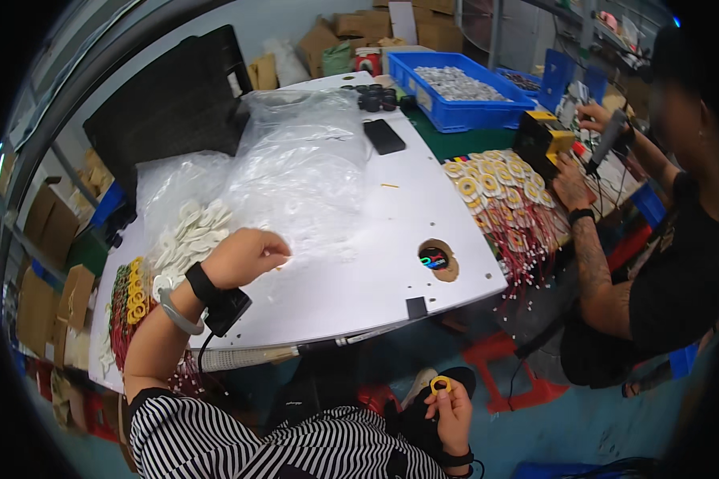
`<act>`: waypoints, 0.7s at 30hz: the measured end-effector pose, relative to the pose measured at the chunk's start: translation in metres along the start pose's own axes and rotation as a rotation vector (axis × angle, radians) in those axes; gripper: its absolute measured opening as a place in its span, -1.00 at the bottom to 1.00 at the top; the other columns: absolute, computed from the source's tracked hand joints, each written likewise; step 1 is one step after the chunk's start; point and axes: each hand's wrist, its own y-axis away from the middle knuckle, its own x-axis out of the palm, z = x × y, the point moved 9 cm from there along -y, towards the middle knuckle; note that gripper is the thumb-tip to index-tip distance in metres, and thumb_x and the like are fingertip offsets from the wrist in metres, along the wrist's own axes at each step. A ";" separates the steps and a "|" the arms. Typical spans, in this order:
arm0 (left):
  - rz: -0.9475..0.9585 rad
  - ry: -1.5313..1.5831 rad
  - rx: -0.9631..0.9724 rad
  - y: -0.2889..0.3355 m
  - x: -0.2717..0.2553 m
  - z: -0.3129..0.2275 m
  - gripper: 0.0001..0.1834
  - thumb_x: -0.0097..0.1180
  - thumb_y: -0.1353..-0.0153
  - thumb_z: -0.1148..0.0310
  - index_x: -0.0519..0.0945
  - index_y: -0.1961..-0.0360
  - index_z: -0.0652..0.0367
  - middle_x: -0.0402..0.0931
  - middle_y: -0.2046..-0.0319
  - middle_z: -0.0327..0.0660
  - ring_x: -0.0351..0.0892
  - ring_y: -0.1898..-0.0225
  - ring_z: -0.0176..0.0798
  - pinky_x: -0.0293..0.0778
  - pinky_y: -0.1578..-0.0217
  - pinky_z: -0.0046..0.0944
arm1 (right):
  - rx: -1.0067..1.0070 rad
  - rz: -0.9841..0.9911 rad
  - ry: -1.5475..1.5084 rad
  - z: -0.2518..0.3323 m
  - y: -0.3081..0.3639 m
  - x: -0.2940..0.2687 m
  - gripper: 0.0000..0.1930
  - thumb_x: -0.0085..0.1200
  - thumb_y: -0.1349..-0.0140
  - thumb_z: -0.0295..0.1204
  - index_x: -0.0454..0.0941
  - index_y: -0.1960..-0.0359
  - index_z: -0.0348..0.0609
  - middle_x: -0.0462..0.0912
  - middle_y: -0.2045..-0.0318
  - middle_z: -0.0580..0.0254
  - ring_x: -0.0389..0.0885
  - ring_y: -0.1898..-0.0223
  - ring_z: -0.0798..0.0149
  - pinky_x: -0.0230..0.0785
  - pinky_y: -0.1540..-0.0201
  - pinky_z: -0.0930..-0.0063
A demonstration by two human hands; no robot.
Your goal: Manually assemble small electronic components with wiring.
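Note:
My left hand hovers over the white table, its fingers drawn together. A tiny yellowish bit shows at the fingertips, too small to name. Close beside this hand lies a pile of white ring-shaped parts, spilling from a clear plastic bag. Left of the pile are rows of yellow rings with red and dark wires. Down below the table edge, near my lap, my right hand pinches a yellow ring between thumb and fingers.
A large clear bag covers the table's back; a black phone lies beside it. The table has a round hole. At right, a co-worker's hand is near wired yellow-and-white rings. A blue bin stands behind.

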 end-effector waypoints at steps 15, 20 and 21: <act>-0.390 -0.581 0.209 0.029 0.026 0.054 -0.77 0.05 -0.02 0.49 0.65 0.28 0.09 0.53 0.40 -0.05 0.52 0.28 0.02 0.47 0.29 -0.05 | 0.023 0.116 0.183 -0.011 0.012 0.037 -0.78 -0.08 -0.39 -0.49 0.42 -0.01 -0.28 0.64 0.35 0.21 0.54 0.47 0.52 0.41 0.37 0.68; -0.490 -0.586 0.209 0.044 0.011 0.084 -0.82 0.02 0.02 0.56 0.61 0.38 0.15 0.52 0.51 -0.05 0.52 0.38 0.08 0.43 0.36 0.02 | 0.085 0.226 0.225 -0.031 0.014 0.055 -0.72 -0.10 -0.42 -0.42 0.40 -0.08 -0.27 0.62 0.35 0.30 0.51 0.40 0.57 0.41 0.31 0.69; -0.517 -0.569 0.202 0.042 0.006 0.089 -0.81 0.02 0.06 0.59 0.62 0.40 0.16 0.54 0.50 -0.05 0.51 0.38 0.08 0.43 0.34 0.01 | 0.058 0.219 0.233 -0.028 0.015 0.055 -0.72 -0.10 -0.43 -0.40 0.40 -0.09 -0.25 0.62 0.34 0.31 0.51 0.41 0.57 0.41 0.30 0.68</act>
